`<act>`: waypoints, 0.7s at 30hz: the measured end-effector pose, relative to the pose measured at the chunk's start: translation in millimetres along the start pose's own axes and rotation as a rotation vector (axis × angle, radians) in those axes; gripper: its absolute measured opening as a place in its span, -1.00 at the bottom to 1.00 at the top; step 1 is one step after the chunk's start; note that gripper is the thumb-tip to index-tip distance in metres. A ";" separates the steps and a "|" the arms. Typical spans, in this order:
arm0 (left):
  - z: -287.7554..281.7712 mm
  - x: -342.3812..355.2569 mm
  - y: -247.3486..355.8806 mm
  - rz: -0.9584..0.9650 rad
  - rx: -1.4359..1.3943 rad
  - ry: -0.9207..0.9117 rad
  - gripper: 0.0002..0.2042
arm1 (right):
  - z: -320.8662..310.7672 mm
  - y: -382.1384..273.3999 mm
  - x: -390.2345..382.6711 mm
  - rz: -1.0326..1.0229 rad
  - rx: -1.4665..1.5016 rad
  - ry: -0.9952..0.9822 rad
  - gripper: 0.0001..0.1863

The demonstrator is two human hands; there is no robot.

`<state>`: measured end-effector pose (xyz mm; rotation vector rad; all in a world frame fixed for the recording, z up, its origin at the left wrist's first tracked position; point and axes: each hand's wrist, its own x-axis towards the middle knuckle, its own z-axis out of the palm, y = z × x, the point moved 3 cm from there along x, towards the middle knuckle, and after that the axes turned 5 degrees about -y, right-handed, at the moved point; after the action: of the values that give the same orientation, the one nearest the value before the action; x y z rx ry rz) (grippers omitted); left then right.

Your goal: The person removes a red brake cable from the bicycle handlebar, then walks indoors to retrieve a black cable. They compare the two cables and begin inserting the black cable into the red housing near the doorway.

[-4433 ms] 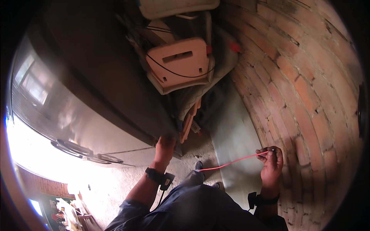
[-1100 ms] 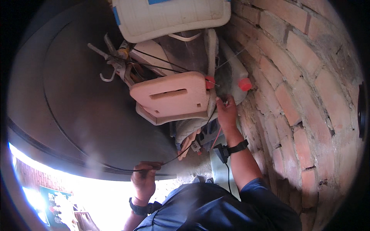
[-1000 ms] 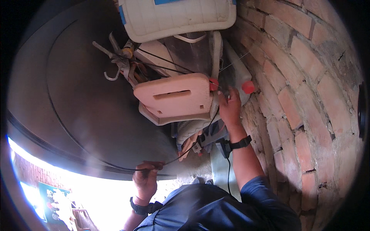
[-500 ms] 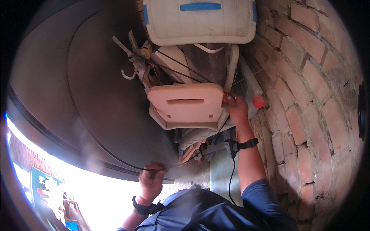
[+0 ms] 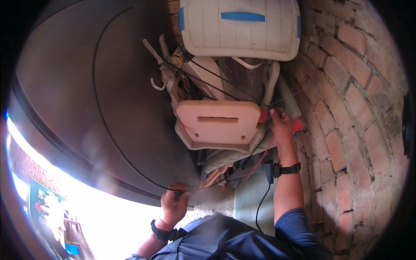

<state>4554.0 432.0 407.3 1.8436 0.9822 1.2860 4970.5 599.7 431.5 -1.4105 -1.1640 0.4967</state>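
My left hand [image 5: 174,203] is closed round a black cable [image 5: 134,170] at the lower middle. From there the cable arcs up along the dark curved panel on one side and runs under the pink stool on the other. My right hand [image 5: 282,125] is raised beside the right edge of the pink plastic stool [image 5: 216,125], thumb and fingers pinched. What sits in that pinch is too small to make out. A thin red cord [image 5: 261,159] hangs below this hand. Close by are a red round cap [image 5: 297,125] and another red piece [image 5: 263,115] at the stool's edge.
A cream storage box [image 5: 240,37] with blue handles sits at the far end. A caulking gun [image 5: 162,65] and more cables [image 5: 208,82] lie behind the stool. A brick wall [image 5: 346,125] rises on the right, a large dark panel [image 5: 69,86] on the left.
My right hand has shifted off the black cable at the stool's edge, a little to the right. The red cord now shows below it. My left hand keeps its hold; the view has shifted slightly.
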 end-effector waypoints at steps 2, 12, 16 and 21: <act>-0.9 0.3 0.3 0.007 0.023 -0.060 -0.94 | -6.9 -17.1 -9.4 0.036 0.057 -0.015 -0.65; -5.1 13.2 0.2 -0.124 0.084 0.077 -0.89 | 6.8 -80.1 -89.0 -0.033 0.695 -0.044 -0.85; -9.0 40.1 9.7 -0.165 -0.032 0.036 -0.87 | 0.4 -82.3 -118.2 -0.046 0.704 -0.076 -0.87; -10.5 82.7 18.0 -0.254 -0.099 0.028 -0.79 | -17.8 -80.2 -152.2 -0.080 0.733 -0.028 -0.87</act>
<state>4566.6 496.0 462.3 1.5731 1.1074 1.1865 4894.3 447.0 459.7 -0.7226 -0.9149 0.7888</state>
